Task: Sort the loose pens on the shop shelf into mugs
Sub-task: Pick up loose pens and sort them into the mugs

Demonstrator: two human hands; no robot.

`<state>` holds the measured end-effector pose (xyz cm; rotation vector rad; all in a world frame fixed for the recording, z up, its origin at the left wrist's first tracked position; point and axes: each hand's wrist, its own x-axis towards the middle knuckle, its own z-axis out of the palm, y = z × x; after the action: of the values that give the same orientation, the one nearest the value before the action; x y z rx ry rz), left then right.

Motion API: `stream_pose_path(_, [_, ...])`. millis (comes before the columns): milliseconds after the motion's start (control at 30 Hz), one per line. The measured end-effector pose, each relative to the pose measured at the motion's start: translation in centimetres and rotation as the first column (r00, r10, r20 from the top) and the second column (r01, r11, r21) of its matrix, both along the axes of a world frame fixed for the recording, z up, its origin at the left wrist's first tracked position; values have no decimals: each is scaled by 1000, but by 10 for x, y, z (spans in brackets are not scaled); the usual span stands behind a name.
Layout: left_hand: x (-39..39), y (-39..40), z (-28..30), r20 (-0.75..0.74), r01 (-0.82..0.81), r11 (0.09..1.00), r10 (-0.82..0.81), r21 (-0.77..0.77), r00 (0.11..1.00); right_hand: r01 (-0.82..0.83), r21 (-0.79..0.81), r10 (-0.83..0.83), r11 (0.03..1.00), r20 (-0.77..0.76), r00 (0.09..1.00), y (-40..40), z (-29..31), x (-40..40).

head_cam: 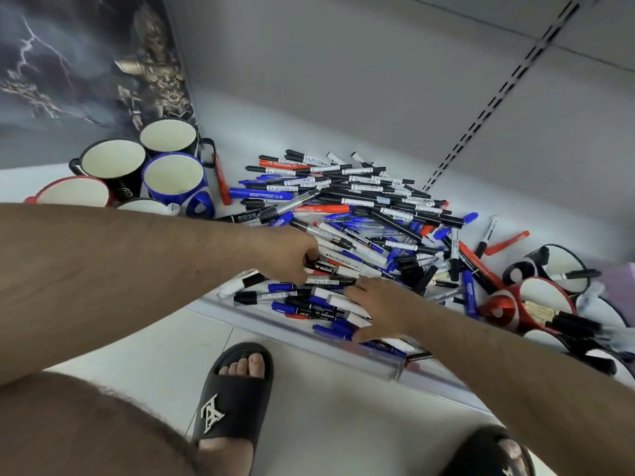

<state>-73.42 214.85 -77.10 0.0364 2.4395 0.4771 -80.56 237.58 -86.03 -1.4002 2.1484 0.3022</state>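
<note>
A big heap of loose pens (pixel 364 214), black, blue and red, covers the middle of the white shelf (pixel 261 142). My left hand (pixel 290 254) rests on the heap's near side with its fingers curled around a black-capped pen (pixel 323 266). My right hand (pixel 381 305) lies flat on the pens by the shelf's front edge, fingers spread, holding nothing. Empty mugs stand at the left: a blue one (pixel 175 182), two black ones (pixel 113 163) (pixel 168 137) and a red one (pixel 72 194). At the right, a red mug (pixel 546 300) and a black mug (pixel 563 269) hold pens.
A dark poster panel (pixel 86 63) stands behind the left mugs. The shelf's grey back wall has a slotted upright (pixel 498 94). A clear price rail (pixel 343 345) runs along the front edge. Below are the tiled floor and my feet in black sandals (pixel 233 393).
</note>
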Motion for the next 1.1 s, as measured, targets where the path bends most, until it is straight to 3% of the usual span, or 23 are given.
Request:
stream_pose_path(200, [0,3,-6,46,70,996,-67,-53,997,-119,64,126,991,-107,986,-1,-1,4])
stream_pose_path(333, [-1,5,-6,56,87,994,-83,-62,995,-5,27,7,1000,-72,997,-6,0,-3])
stream_pose_path(433, [-1,5,-5,60,86,994,-82,-62,995,42,-20,-44,999,-135,990,-7,-1,0])
stream_pose_path(600, [1,7,-4,104,118,991,-110,-67,988,-63,75,79,995,-230,970,-9,1,11])
stream_pose_path(900, [0,15,0,117,163,980,-149,-112,982,180,-85,-198,980,-317,928,-22,-10,27])
stream_pose_path(1100, [-1,13,0,83,143,983,-134,-116,988,480,-200,-502,855,-83,861,-19,-5,18])
